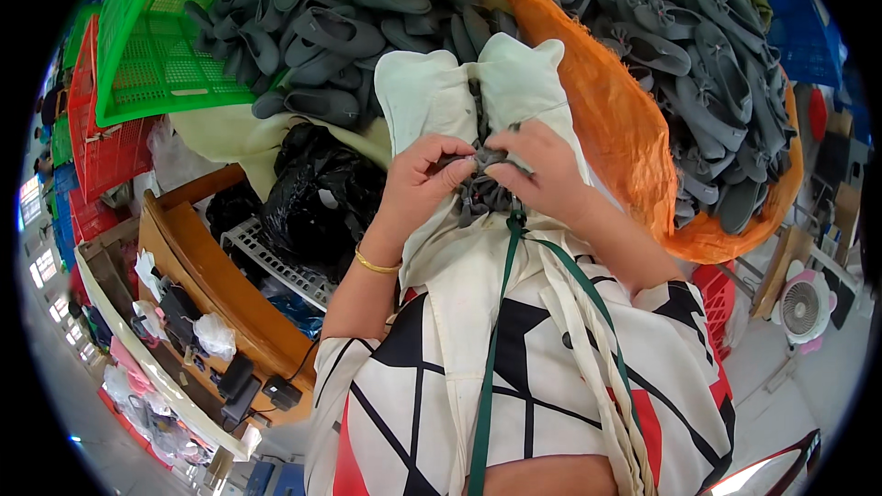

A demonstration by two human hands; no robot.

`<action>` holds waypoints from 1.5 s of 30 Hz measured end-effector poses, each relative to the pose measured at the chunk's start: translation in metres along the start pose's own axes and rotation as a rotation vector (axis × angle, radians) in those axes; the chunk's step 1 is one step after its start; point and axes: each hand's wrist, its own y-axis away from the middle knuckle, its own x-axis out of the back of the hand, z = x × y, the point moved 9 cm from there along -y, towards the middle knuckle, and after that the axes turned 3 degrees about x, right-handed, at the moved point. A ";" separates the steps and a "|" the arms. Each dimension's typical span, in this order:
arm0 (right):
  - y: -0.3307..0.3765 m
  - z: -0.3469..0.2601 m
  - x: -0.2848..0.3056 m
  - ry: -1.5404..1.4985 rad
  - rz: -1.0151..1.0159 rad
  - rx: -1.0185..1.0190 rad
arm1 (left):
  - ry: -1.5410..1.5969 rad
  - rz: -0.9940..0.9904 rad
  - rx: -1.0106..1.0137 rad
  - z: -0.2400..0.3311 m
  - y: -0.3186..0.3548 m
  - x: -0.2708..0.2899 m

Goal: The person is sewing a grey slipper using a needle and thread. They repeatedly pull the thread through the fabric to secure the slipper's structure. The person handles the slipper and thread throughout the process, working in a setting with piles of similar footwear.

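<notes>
Over my lap, my left hand [421, 179] is closed, its thumb and forefinger pinching a small gathered grey cloth piece [487, 158]. My right hand [544, 168] meets it from the other side, fingers bent and thumb against the same cloth. A thin line like a thread shows beside the right fingers, too fine to be sure of. More crumpled grey cloth [482, 200] lies just below the hands, between my knees. A cream apron [424, 96] covers my legs, and a green strap [496, 349] hangs down toward a small dark piece near the cloth.
Ahead on the left, grey slip-on shoes [335, 32] are heaped beside a green crate [175, 73]. To the right, an orange sack [597, 83] holds grey shoes with small bows [707, 83]. A black plastic bag [322, 193], a wooden drawer [220, 285] and a fan [804, 306] stand around me.
</notes>
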 end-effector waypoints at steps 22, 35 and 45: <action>-0.007 -0.015 -0.013 0.060 -0.059 0.112 | -0.189 -0.003 0.058 0.009 0.002 0.005; -0.006 0.006 -0.014 -0.302 -0.513 -0.428 | -0.463 0.018 -0.313 0.051 0.018 0.001; 0.000 0.005 -0.016 -0.357 -0.591 -0.394 | -0.475 -0.006 -0.341 0.057 0.020 -0.001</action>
